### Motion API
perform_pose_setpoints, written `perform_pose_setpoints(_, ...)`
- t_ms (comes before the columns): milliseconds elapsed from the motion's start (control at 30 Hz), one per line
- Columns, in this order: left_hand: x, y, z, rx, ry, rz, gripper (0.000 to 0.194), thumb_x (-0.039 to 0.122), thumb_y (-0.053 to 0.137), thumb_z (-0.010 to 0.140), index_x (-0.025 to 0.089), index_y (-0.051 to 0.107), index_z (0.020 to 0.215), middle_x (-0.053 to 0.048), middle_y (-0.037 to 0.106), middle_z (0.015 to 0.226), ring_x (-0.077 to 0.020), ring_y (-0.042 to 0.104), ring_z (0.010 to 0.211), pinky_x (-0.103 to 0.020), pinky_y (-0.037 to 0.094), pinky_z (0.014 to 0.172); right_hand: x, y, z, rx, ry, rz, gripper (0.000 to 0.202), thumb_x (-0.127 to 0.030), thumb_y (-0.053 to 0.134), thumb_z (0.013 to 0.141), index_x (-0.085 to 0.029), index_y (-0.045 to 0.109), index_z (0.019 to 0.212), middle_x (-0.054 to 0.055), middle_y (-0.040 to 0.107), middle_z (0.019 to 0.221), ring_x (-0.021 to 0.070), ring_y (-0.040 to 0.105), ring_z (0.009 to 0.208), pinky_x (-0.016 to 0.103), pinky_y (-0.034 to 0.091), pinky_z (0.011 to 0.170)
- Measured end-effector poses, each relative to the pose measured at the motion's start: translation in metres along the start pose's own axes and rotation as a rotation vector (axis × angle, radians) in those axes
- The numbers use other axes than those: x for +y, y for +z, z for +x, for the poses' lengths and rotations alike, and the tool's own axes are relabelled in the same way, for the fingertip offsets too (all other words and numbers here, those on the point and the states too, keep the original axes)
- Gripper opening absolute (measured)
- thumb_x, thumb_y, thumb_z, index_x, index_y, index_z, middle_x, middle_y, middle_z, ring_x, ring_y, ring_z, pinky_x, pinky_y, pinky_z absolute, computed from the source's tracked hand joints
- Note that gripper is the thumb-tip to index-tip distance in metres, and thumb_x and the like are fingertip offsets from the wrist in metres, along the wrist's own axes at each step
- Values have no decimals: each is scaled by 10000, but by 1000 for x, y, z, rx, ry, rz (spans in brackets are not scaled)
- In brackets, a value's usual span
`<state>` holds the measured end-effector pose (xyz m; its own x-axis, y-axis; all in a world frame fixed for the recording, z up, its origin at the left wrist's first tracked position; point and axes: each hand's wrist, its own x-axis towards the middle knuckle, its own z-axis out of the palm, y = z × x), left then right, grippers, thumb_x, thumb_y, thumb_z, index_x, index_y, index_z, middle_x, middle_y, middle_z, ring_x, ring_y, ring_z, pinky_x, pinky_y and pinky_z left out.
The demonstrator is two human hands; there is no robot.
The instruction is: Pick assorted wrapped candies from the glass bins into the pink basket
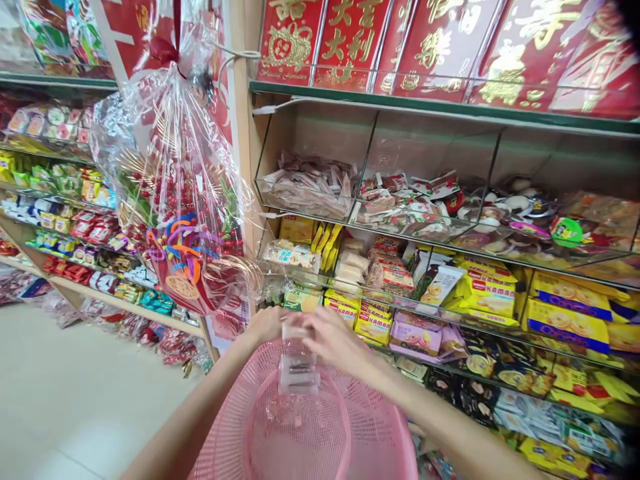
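- Pinching the upper clear plastic piece (293,331), the right hand (333,337) has its fingers curled over the piece's right side.
- The left hand (267,325) meets the left side; its fingertips are hidden, so I cannot tell whether they grip or only steady it.
- Both hands are at the far rim of the pink mesh basket (395,430), with the upper piece between them.
- The plastic should be very light, thin and slippery, and probably easy to crease; the side edges look like the best hold, with a gentle pinch.
- A lower clear piece (299,377) shows just below; it may hang from the upper one or be separate, as the blur hides any join.
- Glare and see-through walls obscure any contents, and the basket's near side is cut off by the bottom edge.
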<state>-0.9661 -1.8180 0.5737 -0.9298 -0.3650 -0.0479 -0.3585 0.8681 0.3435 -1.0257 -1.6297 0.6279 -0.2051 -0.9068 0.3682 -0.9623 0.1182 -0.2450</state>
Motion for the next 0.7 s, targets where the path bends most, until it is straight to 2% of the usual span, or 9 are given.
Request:
perform_pose_setpoints(100, 2, 3, 0, 24, 44, 17, 653, 674, 181, 805, 244, 663, 900, -77, 700, 834, -255, 646, 843, -282, 425, 662, 16, 42, -15, -230, 7, -52, 69, -237, 559, 800, -175, 529, 798, 33, 529, 894, 169, 470, 843, 291, 391, 726)
perform_pose_setpoints(200, -1, 6, -1, 35, 35, 23, 699, 699, 155, 790, 229, 669, 850, -88, 701, 801, -274, 646, 840, -297, 433, 655, 21, 62, -21, -308, -12, -56, 73, -234, 562, 794, -172, 524, 788, 31, 522, 885, 166, 472, 827, 279, 399, 704)
perform_pose_setpoints(367, -15, 11, -3, 22, 36, 41, 673, 677, 174, 806, 227, 670, 866, -98, 705, 836, -273, 649, 854, -302, 442, 677, 13, 87, -23, -279, 3, -23, 100, -267, 570, 792, -177, 531, 813, 27, 522, 882, 180, 469, 870, 298, 409, 754)
perform_pose_setpoints(500, -29, 16, -3, 3, 32, 52, 655, 655, 202, 816, 212, 678, 892, -119, 702, 852, -280, 647, 869, -319, 446, 714, 6, 104, -23, -260, 62, 44, 176, -296, 585, 786, -183, 546, 916, 41, 523, 951, 196, 470, 942, 309, 407, 797)
perform_pose_setpoints(600, -38, 18, -3, -20, 22, 58, 669, 665, 197, 810, 209, 671, 934, -126, 694, 889, -289, 638, 898, -333, 450, 727, 1, 108, -21, -223, 135, 122, 260, -320, 581, 789, -199, 541, 1015, 43, 522, 1002, 195, 480, 964, 315, 402, 824)
perform_pose_setpoints(700, -47, 17, -5, -38, 29, 78, 686, 676, 194, 803, 197, 667, 936, -131, 685, 909, -291, 631, 918, -340, 449, 748, -3, 107, -16, -142, 231, 187, 248, -306, 546, 813, -204, 544, 1039, 46, 533, 1025, 195, 489, 981, 317, 400, 836)
